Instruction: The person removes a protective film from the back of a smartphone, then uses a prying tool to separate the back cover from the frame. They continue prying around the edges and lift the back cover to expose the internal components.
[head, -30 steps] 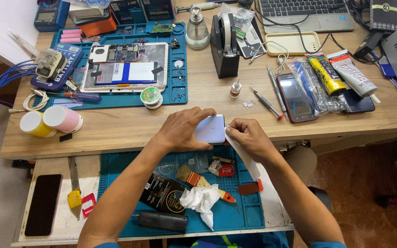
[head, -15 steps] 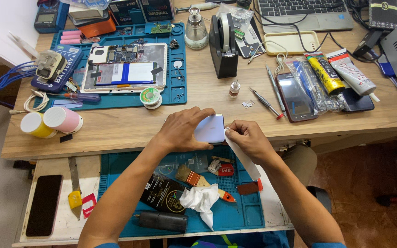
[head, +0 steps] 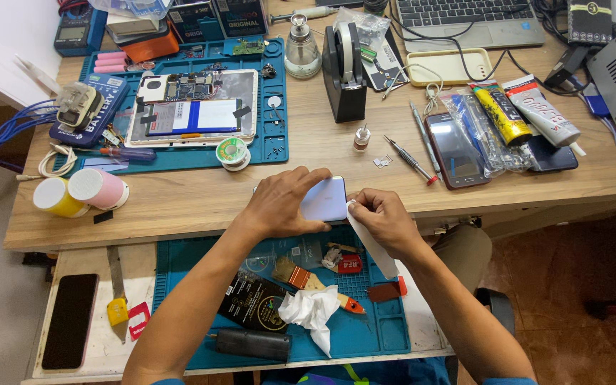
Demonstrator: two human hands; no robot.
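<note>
My left hand [head: 283, 203] presses down on a pale lilac phone [head: 326, 200] lying at the front edge of the wooden desk [head: 201, 203]. My right hand [head: 383, 217] pinches a white strip of film or paper [head: 368, 242] at the phone's right edge; the strip hangs down toward the lower tray. Most of the phone is hidden under my left fingers.
An opened tablet [head: 192, 107] lies on a blue mat [head: 276, 146] at the back left. A tape dispenser [head: 344, 71], glue tubes [head: 507, 114], a dark phone [head: 458, 150], screwdrivers [head: 409, 158] and a laptop [head: 472, 21] sit behind. The lower tray holds a black phone [head: 70, 321], crumpled tissue [head: 311, 314] and tools.
My right hand has shifted slightly along the phone's right edge with the white strip. The left hand stays put on the phone.
</note>
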